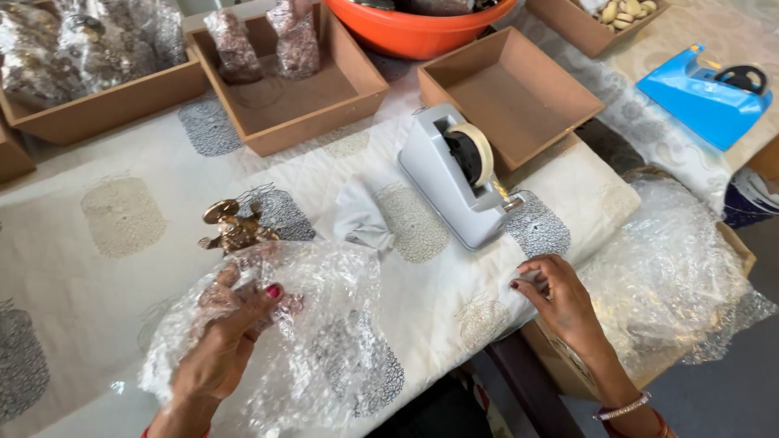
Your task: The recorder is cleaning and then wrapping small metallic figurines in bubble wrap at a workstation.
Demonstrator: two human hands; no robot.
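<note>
Brass figurine [233, 229]: small, golden-brown, on the table [97, 276] left of centre; its near part sits under the far edge of the bubble wrap sheet.
Bubble wrap sheet [324, 349]: clear, crumpled, spread over the near left of the table, touching the figurine.
Left hand [223, 341]: lies on the bubble wrap sheet, fingers bent and pressing the wrap against the figurine's base; grip closed on the wrap.
Right hand [560, 300]: at the near right edge of the table, fingers curled, tips resting on the patterned cloth; holds nothing, grip loosely open.
Grey tape dispenser [458, 182]: stands at centre, just beyond the right hand, with a roll of pale tape mounted.
Blue tape dispenser [702, 97]: far right, well apart from the hands.
Empty tray [507, 93]: brown, shallow, just behind the grey tape dispenser.
Middle tray [284, 77]: brown, far centre-left, holding two wrapped bundles.
Left tray [89, 69]: far left, filled with wrapped pieces.
Orange bowl [418, 28]: far centre, partly cut off.
Bubble wrap pile [673, 276]: in a carton on the right, beside the right hand.
</note>
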